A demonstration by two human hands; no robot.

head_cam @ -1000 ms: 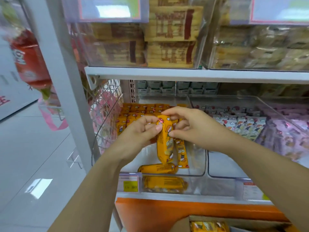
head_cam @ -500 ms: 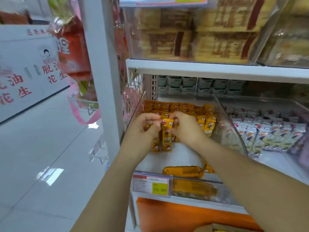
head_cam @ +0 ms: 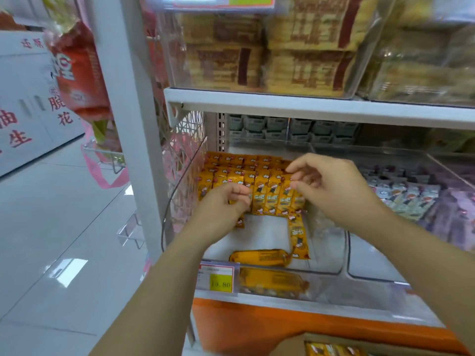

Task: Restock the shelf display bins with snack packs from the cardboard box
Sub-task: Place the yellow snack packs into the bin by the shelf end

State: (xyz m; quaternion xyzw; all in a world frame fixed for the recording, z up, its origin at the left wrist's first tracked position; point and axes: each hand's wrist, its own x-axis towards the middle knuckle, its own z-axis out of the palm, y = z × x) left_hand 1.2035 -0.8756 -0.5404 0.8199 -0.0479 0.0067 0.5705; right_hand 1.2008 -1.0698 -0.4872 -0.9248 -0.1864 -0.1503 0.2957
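At the upper left of the frame a red bag (head_cam: 79,73) hangs beside the white shelf post (head_cam: 123,98). Right of the post, at mid-frame, a clear bin (head_cam: 321,285) sits on the lower shelf with a yellow price tag (head_cam: 219,278) on its front. The yellow snack packs (head_cam: 267,196) stand upright in rows in the back half of the bin. The left hand (head_cam: 221,204) is at the left end of the front row, its fingers curled round the top of a pack there. Two loose packs (head_cam: 259,257) lie flat on the bin floor near the front wall. The right hand (head_cam: 334,187) is at the right end of the same row, thumb and forefinger pinching the top edge of a pack. Further right, a neighbouring bin (head_cam: 437,165) holds pale and purple packets. At the bottom right the cardboard box (head_cam: 293,346) shows more yellow packs inside.
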